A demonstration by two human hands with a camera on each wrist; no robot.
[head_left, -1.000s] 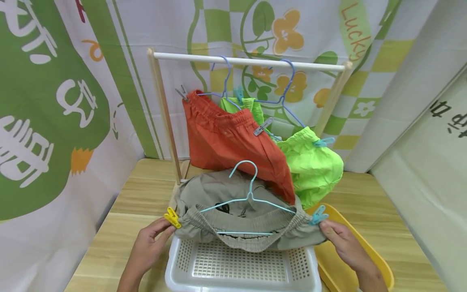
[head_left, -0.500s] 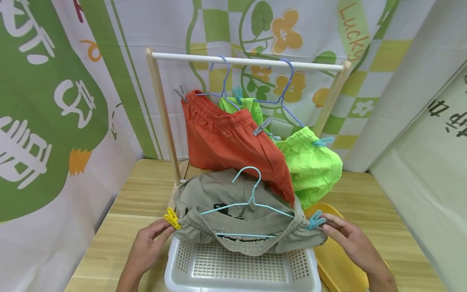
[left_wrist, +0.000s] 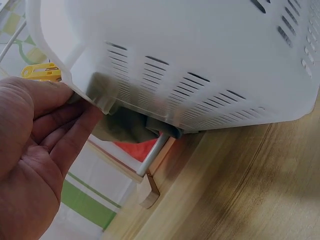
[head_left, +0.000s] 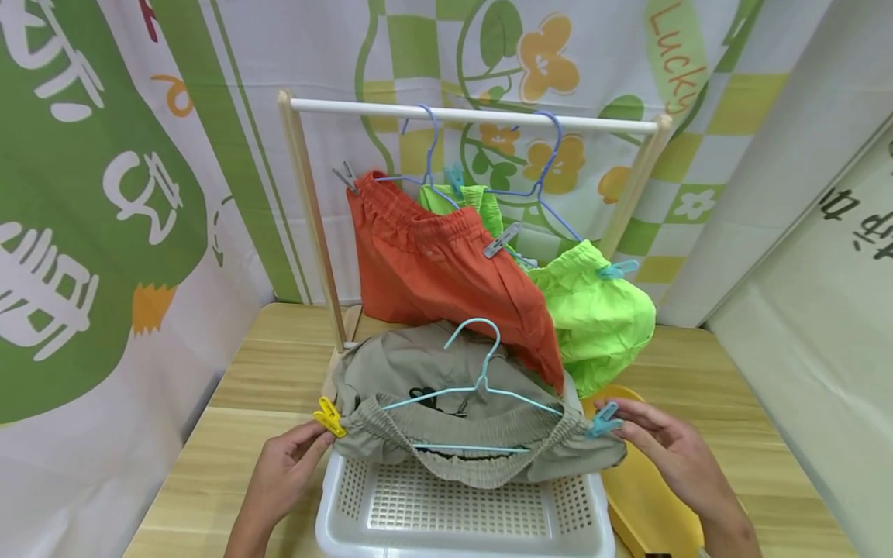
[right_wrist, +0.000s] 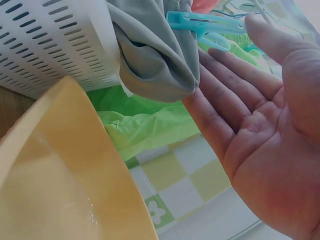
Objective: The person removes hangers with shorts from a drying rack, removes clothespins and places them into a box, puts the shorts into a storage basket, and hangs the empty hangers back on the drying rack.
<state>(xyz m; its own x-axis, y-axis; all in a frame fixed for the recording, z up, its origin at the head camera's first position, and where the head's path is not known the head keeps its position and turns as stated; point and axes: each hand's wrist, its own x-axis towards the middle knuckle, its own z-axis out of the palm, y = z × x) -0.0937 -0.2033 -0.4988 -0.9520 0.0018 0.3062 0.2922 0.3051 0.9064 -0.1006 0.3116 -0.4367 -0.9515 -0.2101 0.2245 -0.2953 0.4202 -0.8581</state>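
Grey shorts (head_left: 398, 356) with an elastic waistband lie over the back of a white perforated basket (head_left: 460, 542). A light-blue hanger (head_left: 483, 364) sits inside the waistband, its hook up. A yellow clothespin (head_left: 329, 418) grips the shorts' left side, a blue clothespin (head_left: 604, 420) the right. My left hand (head_left: 289, 469) pinches the grey fabric beside the yellow clothespin, thumb against fingers. My right hand (head_left: 680, 453) is at the blue clothespin, fingers extended and spread from the thumb; in the right wrist view the thumb tip is close to the end of the clothespin's handle (right_wrist: 215, 22).
Behind stands a drying rack with a white bar (head_left: 474, 116). Orange shorts (head_left: 446, 263) and bright green shorts (head_left: 593, 318) hang there on purple hangers with clothespins. A yellow tray (head_left: 656, 504) lies on the wooden table (head_left: 230, 434), right of the basket.
My right hand has moved from the shorts' edge to around the blue clothespin, then its fingers spread. The blue clothespin and hanger shifted slightly. The left hand has stayed nearly still.
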